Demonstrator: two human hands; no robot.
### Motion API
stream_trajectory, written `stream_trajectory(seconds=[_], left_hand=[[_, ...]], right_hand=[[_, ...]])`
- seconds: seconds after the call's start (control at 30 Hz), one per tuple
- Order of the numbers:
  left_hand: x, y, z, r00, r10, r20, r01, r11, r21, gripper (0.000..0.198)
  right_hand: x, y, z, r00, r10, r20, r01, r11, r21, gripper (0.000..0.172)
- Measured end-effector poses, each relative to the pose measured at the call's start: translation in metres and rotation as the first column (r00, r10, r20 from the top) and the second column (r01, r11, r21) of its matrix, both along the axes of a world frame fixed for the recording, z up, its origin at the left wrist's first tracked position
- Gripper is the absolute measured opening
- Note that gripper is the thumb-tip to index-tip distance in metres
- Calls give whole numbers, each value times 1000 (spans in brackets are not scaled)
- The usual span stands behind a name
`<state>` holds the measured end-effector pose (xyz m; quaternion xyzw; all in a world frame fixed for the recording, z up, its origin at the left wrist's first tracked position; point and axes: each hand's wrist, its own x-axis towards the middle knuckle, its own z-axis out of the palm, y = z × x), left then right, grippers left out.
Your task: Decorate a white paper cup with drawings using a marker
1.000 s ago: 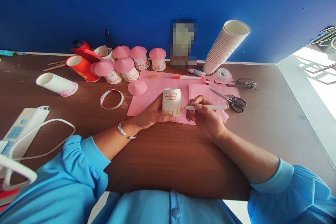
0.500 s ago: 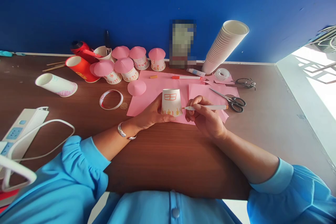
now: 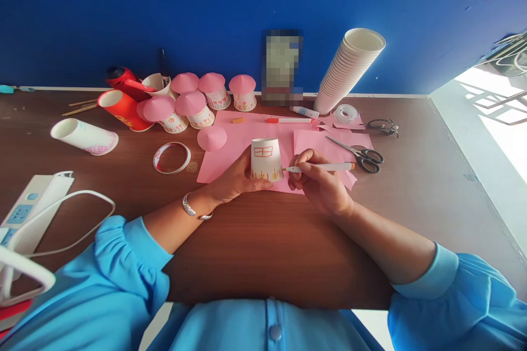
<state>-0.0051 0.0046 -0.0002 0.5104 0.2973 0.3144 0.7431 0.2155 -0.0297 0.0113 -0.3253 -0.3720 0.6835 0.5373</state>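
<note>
A white paper cup (image 3: 265, 162), upside down, bears a red window drawing and yellow-orange plant marks along its rim. Wrapped round its left side and lower edge is my left hand (image 3: 239, 178). My right hand (image 3: 323, 184) grips a white felt-tip marker (image 3: 329, 166) with an orange end, its tip at the cup's lower right edge. Under both hands lies pink paper (image 3: 230, 162). A pink paper cone (image 3: 212, 138) rests left of the cup, and scissors (image 3: 364, 158) lie right of the marker.
Several decorated cups with pink cone roofs (image 3: 191, 103) stand at the back left. A tall stack of white cups (image 3: 349, 68) leans at the back right. A tape roll (image 3: 172, 157), a red marker (image 3: 289, 120), a glue tube (image 3: 303, 112) and a power strip (image 3: 35, 214) are also about.
The whole view has shifted slightly. Both hands keep their hold on the cup and marker, and the marker tip stays at the cup's lower right edge.
</note>
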Motion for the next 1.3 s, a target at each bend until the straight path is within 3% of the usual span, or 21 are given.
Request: stream_trajectory(seconds=[0.33, 0.8, 1.3], left_hand=[[0, 0, 1, 1000, -6, 1, 6, 1000, -8, 62], [0, 1, -5, 998, 30, -47, -27, 998, 65, 67], [0, 1, 3, 998, -11, -67, 17, 996, 90, 65]], right_hand=[[0, -1, 2, 1000, -7, 26, 7, 1000, 26, 29], [-1, -10, 7, 946, -87, 311, 26, 980, 197, 34], [5, -7, -5, 962, -82, 260, 29, 979, 200, 28]])
